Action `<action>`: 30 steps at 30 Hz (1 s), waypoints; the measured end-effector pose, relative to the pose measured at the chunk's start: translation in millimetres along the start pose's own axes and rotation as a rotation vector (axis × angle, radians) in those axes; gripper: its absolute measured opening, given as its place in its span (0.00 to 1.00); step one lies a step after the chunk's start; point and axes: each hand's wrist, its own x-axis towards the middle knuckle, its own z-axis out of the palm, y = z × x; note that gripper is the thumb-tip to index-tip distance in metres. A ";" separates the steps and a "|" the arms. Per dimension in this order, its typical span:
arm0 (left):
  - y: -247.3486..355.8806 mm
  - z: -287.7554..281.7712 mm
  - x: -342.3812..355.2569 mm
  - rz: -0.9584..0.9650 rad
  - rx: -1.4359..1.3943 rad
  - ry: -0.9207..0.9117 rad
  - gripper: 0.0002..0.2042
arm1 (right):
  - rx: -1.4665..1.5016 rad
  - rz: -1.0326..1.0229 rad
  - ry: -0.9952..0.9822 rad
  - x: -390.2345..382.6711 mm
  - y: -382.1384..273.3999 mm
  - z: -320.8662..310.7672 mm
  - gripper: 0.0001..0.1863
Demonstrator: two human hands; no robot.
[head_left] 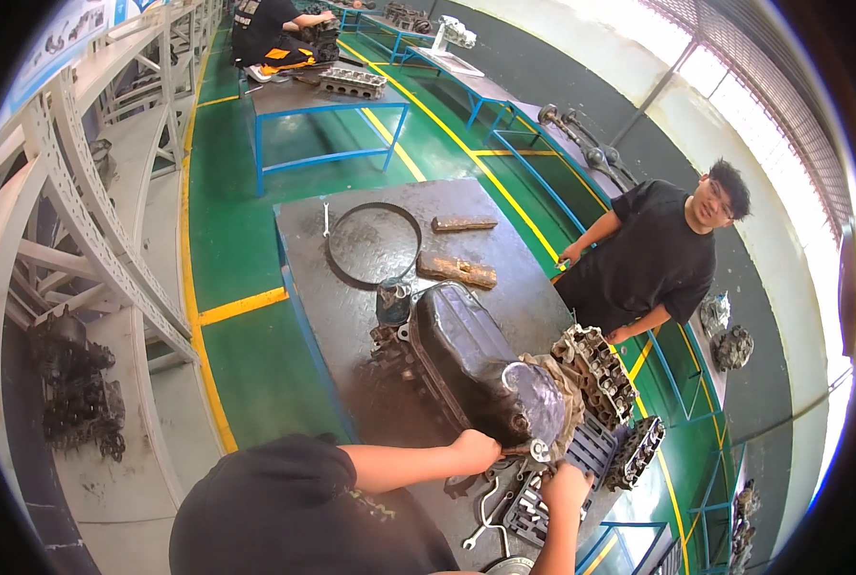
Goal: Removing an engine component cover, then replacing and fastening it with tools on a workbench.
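Note:
An engine (pixel 418 369) lies on the metal-topped workbench with its dark oil pan (pixel 466 335) facing up. My left hand (pixel 476 451) is closed at the near edge of the pan; what its fingers grip is hidden. My right hand (pixel 564 487) is closed over an open socket set case (pixel 528 513), and I cannot make out what is in it. Between the two hands, by the pan's near end, shows a small round metal piece (pixel 540 449). A brown rag (pixel 567 388) is bunched against the pan's right side. Below my left hand lies a wrench (pixel 476 537).
Cylinder heads (pixel 595 374) line the bench's right edge. Beyond the engine are a large metal ring (pixel 332 251), wooden blocks (pixel 456 269) and a small wrench (pixel 326 218). A person in black (pixel 672 249) stands at the right; another (pixel 270 34) works farther off. Shelving (pixel 92 192) runs along the left.

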 end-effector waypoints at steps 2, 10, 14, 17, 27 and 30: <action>-6.3 3.4 0.4 0.001 0.002 0.018 0.13 | -0.033 0.041 -0.118 -11.4 -21.4 -18.4 0.23; -2.0 1.1 3.4 0.060 0.040 -0.012 0.08 | -0.041 -0.008 0.105 6.8 -8.4 -4.9 0.15; -11.8 10.2 -1.9 0.020 -0.040 0.021 0.09 | 0.331 -0.189 -0.191 -18.1 -34.4 -22.4 0.25; -19.2 17.4 1.2 -0.015 0.017 -0.006 0.20 | 0.294 -0.157 -0.284 -0.8 -44.6 -42.3 0.27; 1.7 -0.4 12.4 -0.085 -0.035 -0.076 0.24 | 0.142 0.000 -0.088 -4.1 -22.4 -2.6 0.12; 1.5 -18.5 8.4 -0.065 0.019 -0.002 0.22 | 0.208 0.042 0.066 -4.3 -37.8 1.9 0.09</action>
